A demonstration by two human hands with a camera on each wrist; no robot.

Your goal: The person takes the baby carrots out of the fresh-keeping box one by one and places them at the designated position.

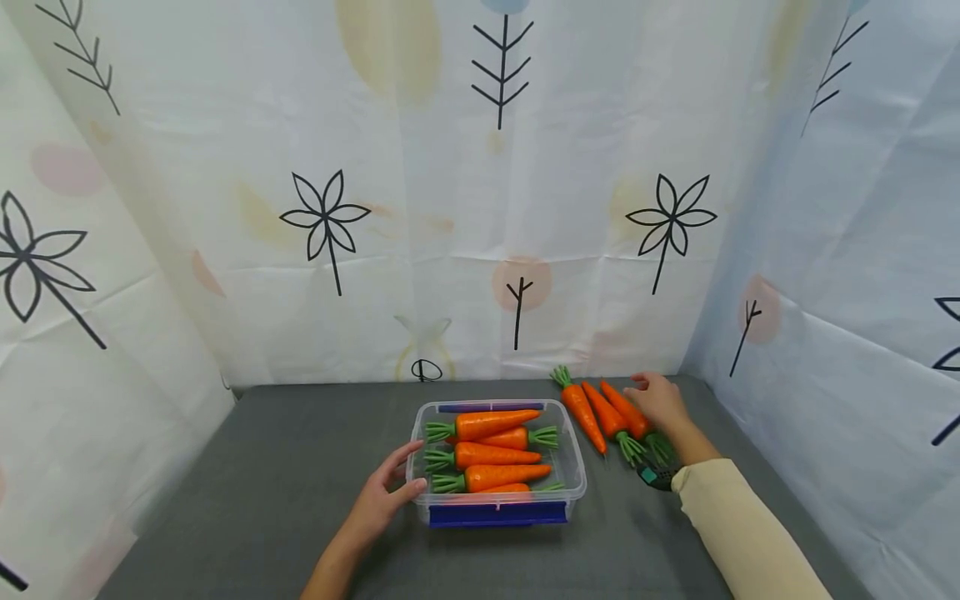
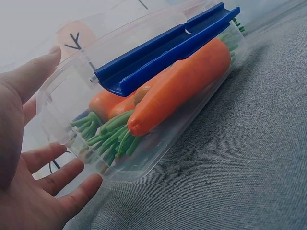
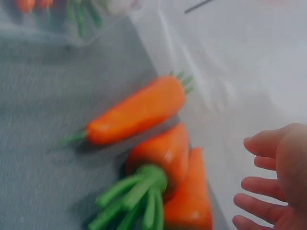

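A clear plastic box (image 1: pixel 577 471) with blue clips holds several orange carrots (image 1: pixel 498 454) with green tops, lying crosswise. My left hand (image 1: pixel 382 492) is at the box's left end, thumb by the front corner and fingers spread along the side; in the left wrist view its fingertips (image 2: pixel 91 184) are right at the wall. Right of the box, three more carrots lie side by side: a left one (image 1: pixel 582 412), a middle one (image 1: pixel 606 410) and a right one (image 1: pixel 626 408). Beside the right one, my right hand (image 1: pixel 658 404) reaches with loosely bent fingers and holds nothing.
A grey cloth-covered table (image 1: pixel 300 467) carries everything. Behind it hangs a pale curtain (image 1: pixel 450 208) printed with plants, and similar panels close off the left and right sides. The loose carrots lie near the table's back right edge.
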